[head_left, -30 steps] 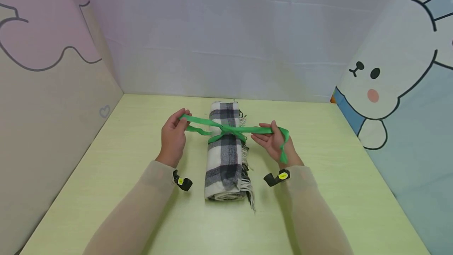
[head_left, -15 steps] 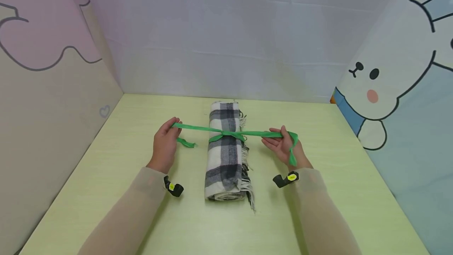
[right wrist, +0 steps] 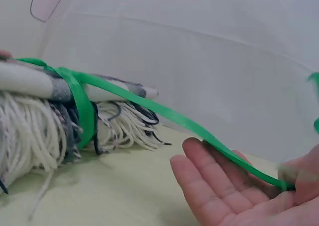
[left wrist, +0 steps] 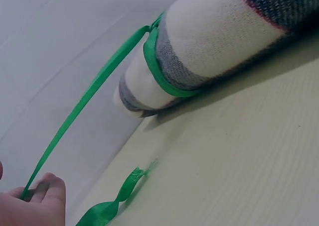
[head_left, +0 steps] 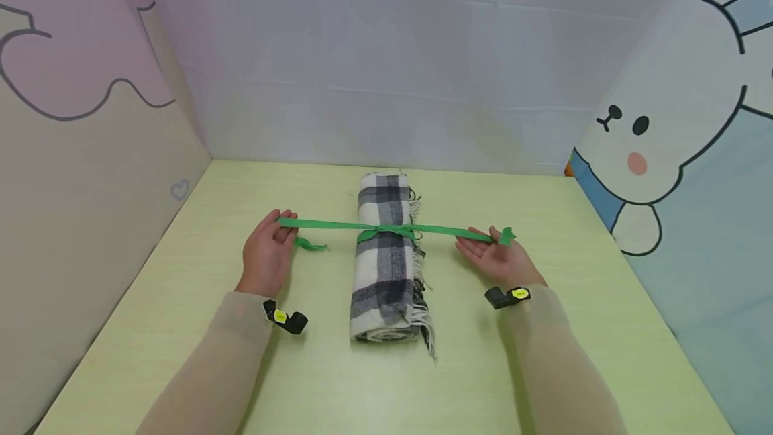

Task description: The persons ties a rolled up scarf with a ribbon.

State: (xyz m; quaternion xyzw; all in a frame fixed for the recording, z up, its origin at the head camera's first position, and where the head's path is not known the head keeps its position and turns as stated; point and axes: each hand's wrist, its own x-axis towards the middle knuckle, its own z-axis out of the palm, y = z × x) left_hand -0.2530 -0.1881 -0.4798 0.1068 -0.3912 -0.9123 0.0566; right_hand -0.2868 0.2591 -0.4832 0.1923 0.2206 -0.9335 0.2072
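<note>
A rolled black-and-white checked scarf (head_left: 377,294) lies lengthwise on the table, its fringe (right wrist: 32,131) spilling along the right side. Round its middle runs a green ribbon (head_left: 326,224), crossed on top in what looks like a knot. To the left of the roll, my left hand (head_left: 266,257) pinches one end of the ribbon, and a loose tail (left wrist: 102,211) hangs below it. My right hand (head_left: 501,260), palm up on the other side, pinches the opposite end under its thumb while the other fingers (right wrist: 204,181) extend loosely. Both ribbon lengths are stretched out sideways.
The pale yellow table (head_left: 386,395) stretches around the roll on all sides. A plain white backdrop (head_left: 386,72) stands at the back. Cartoon-printed panels (head_left: 676,153) flank the right and left edges.
My hands have drawn apart, left hand leftward and right hand rightward, and both sit a little lower. The ribbon has pulled straighter and its crossing over the scarf has tightened.
</note>
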